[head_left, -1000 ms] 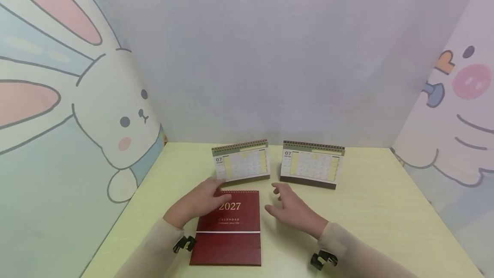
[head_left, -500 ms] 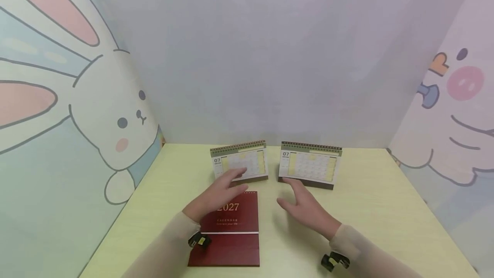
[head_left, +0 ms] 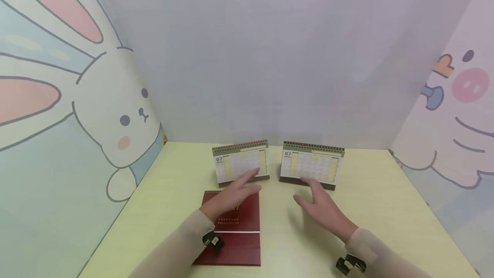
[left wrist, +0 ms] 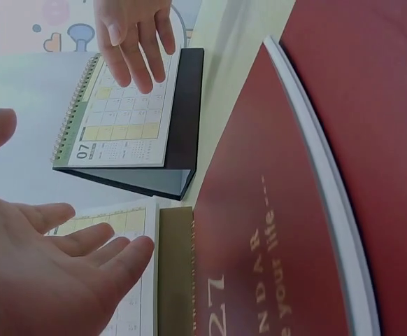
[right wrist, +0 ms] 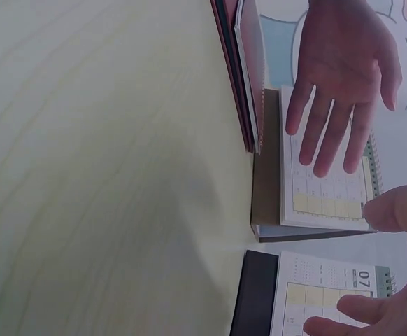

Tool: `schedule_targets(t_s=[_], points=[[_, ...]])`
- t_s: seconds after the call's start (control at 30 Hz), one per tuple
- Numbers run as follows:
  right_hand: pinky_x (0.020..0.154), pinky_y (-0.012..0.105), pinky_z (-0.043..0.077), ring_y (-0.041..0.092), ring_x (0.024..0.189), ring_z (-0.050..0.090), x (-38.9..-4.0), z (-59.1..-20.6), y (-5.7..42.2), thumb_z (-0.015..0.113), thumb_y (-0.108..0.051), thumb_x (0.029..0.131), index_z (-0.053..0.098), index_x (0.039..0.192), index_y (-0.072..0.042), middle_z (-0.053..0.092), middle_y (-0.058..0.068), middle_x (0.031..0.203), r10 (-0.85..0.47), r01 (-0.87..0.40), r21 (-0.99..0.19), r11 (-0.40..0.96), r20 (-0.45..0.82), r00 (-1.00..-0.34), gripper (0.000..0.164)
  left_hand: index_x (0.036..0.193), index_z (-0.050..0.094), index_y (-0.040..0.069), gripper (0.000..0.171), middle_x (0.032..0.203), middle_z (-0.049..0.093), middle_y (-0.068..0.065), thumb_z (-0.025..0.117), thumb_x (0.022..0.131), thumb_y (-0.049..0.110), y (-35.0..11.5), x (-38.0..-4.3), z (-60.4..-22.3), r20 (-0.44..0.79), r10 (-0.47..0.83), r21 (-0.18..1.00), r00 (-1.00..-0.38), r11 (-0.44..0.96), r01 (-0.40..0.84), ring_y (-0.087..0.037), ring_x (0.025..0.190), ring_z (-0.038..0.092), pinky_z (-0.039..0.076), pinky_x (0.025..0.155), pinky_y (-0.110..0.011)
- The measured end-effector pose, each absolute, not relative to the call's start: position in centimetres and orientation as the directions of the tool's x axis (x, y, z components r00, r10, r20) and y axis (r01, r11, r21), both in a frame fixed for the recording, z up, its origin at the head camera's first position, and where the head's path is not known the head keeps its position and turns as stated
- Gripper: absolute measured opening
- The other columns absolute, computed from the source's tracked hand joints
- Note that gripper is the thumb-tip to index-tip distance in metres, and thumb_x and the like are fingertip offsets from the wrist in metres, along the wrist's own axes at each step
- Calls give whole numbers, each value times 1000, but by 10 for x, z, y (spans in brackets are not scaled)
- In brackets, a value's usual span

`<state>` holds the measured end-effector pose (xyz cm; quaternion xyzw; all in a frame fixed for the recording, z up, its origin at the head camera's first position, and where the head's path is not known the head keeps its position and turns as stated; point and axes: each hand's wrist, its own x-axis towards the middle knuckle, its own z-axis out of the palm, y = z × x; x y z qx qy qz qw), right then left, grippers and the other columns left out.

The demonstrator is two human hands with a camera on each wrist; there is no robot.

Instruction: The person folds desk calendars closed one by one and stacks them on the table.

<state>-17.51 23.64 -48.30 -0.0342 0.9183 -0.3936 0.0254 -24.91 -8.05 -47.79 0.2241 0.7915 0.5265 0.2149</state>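
Note:
My left hand [head_left: 231,196] hovers over the top of a dark red 2027 desk calendar [head_left: 241,248], its fingers extended and holding nothing. Behind the red one, a desk calendar showing month 07 [head_left: 241,162] stands upright, partly covered by my left fingertips in the head view. My right hand [head_left: 326,209] is above the table in front of a second calendar showing 07 [head_left: 312,166], fingers relaxed and apart. In the left wrist view the right hand [left wrist: 137,42] overlaps that calendar's page [left wrist: 123,119]. The left hand [right wrist: 343,91] shows palm and spread fingers in the right wrist view.
A pale yellow wood-grain table [head_left: 370,209] lies under everything. A plain light curtain [head_left: 270,55] hangs at the back. Side panels carry a cartoon rabbit [head_left: 112,110] on the left and a cartoon figure [head_left: 444,128] on the right. Both wrists wear small black cameras.
Both hands have moved to the right; the left has shifted from the red calendar's upper left towards its middle. The right hand has drawn away from the red calendar. All three calendars have stayed put.

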Motion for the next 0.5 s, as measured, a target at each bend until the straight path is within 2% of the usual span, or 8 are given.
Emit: schedule_targets(t_s=[0.27,0.5], points=[[140,76,38,61,172,40,-172,-481,259,65,-41,122,33,175,13,39,39,183,13,51,-750,660,-57,-998,82,189,29,23,83,197,31,-6,57,120,59,-60,-254,-474,-116,591,933,-798,341,116,-37,186,27,24,150,-68],[142,77,33,62,175,31,-174,-480,282,62,-45,123,16,180,15,24,42,188,89,144,-772,620,-113,-990,96,190,27,25,83,198,28,-5,56,120,60,-45,-258,-470,-111,591,937,-799,330,114,-36,187,23,22,151,-69]])
